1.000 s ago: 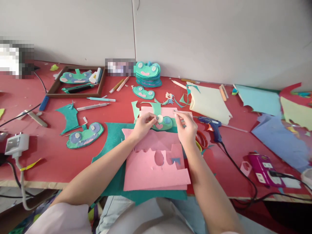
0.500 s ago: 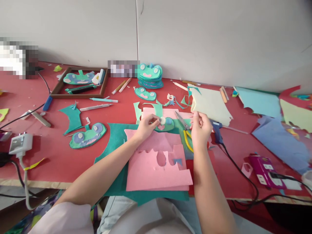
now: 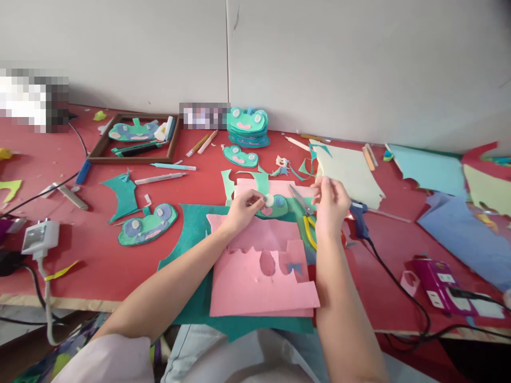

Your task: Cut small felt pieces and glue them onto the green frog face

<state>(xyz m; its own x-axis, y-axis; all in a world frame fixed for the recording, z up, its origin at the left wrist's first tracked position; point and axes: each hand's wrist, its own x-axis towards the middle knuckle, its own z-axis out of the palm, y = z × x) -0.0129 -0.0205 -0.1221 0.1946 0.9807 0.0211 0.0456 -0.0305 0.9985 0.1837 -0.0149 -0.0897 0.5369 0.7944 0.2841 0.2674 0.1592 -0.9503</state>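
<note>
My left hand [image 3: 244, 211] is closed in a pinch at the edge of a small white felt circle [image 3: 269, 200]. The circle is over the left side of a green felt frog face [image 3: 278, 206], which has a blue eye patch and a pink mouth. My right hand [image 3: 332, 205] is raised a little to the right, thumb and fingers pressed together. Whatever those fingers hold, if anything, is too small to see. Between the hands lie scissors [image 3: 309, 230] with yellow handles, blades partly apart. Pink felt [image 3: 259, 292] with cut-outs spreads below, over dark green felt [image 3: 187, 239].
A blue glue gun [image 3: 360, 218] lies right of my right hand, its cord running toward a purple power strip [image 3: 439, 287]. Finished frog faces [image 3: 247, 127] are stacked at the back. Another frog face [image 3: 147, 226], a wooden frame [image 3: 133, 159] and pens lie left.
The view has shifted slightly, moving the scene right and down. My right hand has risen a little against the table. My left hand keeps its pinch on the white circle.
</note>
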